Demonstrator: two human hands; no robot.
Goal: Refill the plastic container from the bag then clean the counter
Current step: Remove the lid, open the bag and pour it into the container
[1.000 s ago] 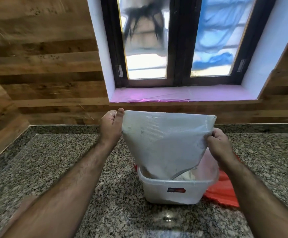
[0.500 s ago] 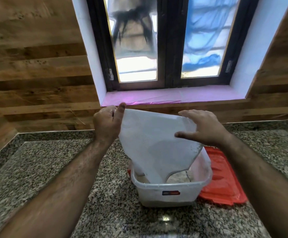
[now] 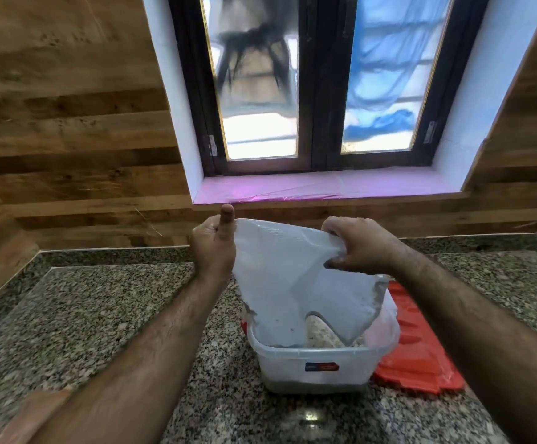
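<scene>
Head view: left hand (image 3: 213,248) and right hand (image 3: 358,245) each pinch an upper corner of the upturned white bag (image 3: 296,283), which hangs between and below them, its mouth inside the plastic container (image 3: 316,368) on the granite counter (image 3: 100,315), beside a red lid (image 3: 420,357).

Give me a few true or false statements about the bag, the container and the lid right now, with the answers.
1. Both hands grip the top of the white bag. True: left hand, right hand.
2. The bag's lower end hangs inside the plastic container. True.
3. The red lid is snapped onto the container. False: it lies on the granite counter, to the container's right.
4. The container stands on the window sill. False: it stands on the counter.
</scene>
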